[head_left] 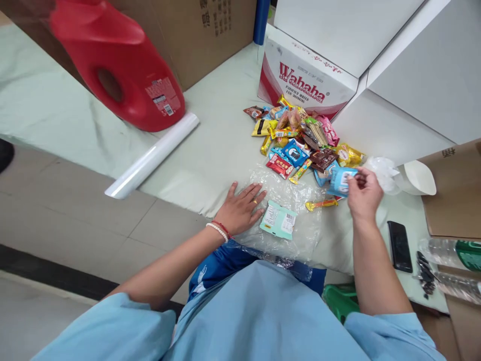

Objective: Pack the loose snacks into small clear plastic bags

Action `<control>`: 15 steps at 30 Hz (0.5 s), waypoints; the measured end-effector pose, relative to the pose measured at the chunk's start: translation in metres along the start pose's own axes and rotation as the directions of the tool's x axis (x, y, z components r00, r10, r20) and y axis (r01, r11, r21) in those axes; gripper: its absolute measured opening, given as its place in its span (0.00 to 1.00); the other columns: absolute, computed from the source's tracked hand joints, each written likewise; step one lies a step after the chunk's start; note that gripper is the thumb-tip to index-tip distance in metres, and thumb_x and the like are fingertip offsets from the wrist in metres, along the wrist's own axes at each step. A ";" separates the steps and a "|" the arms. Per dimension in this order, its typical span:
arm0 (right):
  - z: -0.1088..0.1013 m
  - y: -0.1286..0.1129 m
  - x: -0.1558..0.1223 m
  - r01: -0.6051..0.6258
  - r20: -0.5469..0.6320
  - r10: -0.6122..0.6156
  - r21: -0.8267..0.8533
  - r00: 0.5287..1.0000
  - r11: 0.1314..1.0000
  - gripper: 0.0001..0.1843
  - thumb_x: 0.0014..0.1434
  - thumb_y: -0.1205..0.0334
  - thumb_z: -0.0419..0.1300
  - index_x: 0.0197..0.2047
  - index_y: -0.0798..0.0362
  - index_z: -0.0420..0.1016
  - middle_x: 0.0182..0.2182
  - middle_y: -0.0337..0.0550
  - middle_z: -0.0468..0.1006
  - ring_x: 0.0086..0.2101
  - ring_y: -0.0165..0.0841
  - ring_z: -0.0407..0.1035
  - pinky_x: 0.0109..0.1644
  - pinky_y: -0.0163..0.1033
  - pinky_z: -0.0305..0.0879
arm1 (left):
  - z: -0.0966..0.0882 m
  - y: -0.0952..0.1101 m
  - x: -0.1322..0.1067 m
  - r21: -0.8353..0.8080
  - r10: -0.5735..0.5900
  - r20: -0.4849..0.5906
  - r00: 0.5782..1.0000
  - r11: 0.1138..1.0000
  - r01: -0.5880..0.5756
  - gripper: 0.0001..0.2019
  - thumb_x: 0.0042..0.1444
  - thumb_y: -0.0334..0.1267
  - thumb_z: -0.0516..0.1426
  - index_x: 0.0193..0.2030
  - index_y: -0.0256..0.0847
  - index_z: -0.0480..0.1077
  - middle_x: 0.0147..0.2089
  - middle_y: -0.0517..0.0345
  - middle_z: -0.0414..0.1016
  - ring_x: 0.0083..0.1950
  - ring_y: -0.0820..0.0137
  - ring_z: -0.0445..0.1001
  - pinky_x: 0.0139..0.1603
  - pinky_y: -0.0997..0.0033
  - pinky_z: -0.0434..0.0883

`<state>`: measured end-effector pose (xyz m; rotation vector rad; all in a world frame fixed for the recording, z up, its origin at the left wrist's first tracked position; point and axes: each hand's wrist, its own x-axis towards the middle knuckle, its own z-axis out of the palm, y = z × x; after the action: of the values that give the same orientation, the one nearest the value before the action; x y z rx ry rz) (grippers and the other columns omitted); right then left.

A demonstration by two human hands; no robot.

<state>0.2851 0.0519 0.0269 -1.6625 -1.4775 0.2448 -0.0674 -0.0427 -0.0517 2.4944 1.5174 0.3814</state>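
Note:
My left hand (241, 207) lies flat with fingers spread on a clear plastic bag (300, 225) spread over the green cloth. A mint-green packet (278, 219) rests on the bag just right of that hand. My right hand (364, 193) pinches a light blue snack packet (340, 181) at the near edge of a pile of several colourful snack packets (296, 138). A thin yellow-orange stick packet (321, 204) lies between the pile and the bag.
A red detergent jug (120, 65) and a white roll (152, 156) sit at the left. A Wahaha carton (304, 80) and white boxes stand behind the pile. A black phone (399, 246), plastic bottles (451, 250) and cardboard (454, 195) lie at the right.

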 end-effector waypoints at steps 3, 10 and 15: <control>-0.033 -0.033 0.004 0.042 0.138 -0.068 0.187 0.988 0.981 0.23 0.58 0.49 0.65 0.54 0.49 0.76 0.38 0.43 0.76 0.35 0.36 0.72 0.41 0.44 0.72 | -0.001 0.000 0.000 0.002 0.001 0.003 1.000 1.000 -0.001 0.27 0.72 0.50 0.45 0.75 0.49 0.57 0.79 0.49 0.54 0.77 0.55 0.57 0.77 0.33 0.39; 0.017 -0.099 -0.042 0.100 0.898 -0.288 0.270 0.332 0.958 0.19 0.66 0.51 0.60 0.54 0.51 0.80 0.36 0.43 0.78 0.35 0.34 0.72 0.42 0.41 0.72 | -0.003 0.003 0.001 0.005 -0.005 0.005 1.000 1.000 0.005 0.27 0.73 0.50 0.45 0.74 0.47 0.59 0.78 0.48 0.55 0.77 0.56 0.58 0.77 0.32 0.40; 0.060 -0.082 -0.087 0.295 0.849 -0.262 0.132 0.460 0.946 0.22 0.71 0.54 0.53 0.62 0.56 0.74 0.48 0.55 0.78 0.49 0.43 0.74 0.56 0.50 0.70 | -0.006 0.005 0.000 -0.001 -0.012 -0.003 1.000 1.000 0.012 0.26 0.72 0.49 0.46 0.74 0.48 0.59 0.78 0.48 0.56 0.77 0.55 0.58 0.76 0.34 0.43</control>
<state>0.1639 -0.0037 0.0151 -1.2910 -2.4864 0.9922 -0.0649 -0.0453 -0.0445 2.4841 1.5326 0.3842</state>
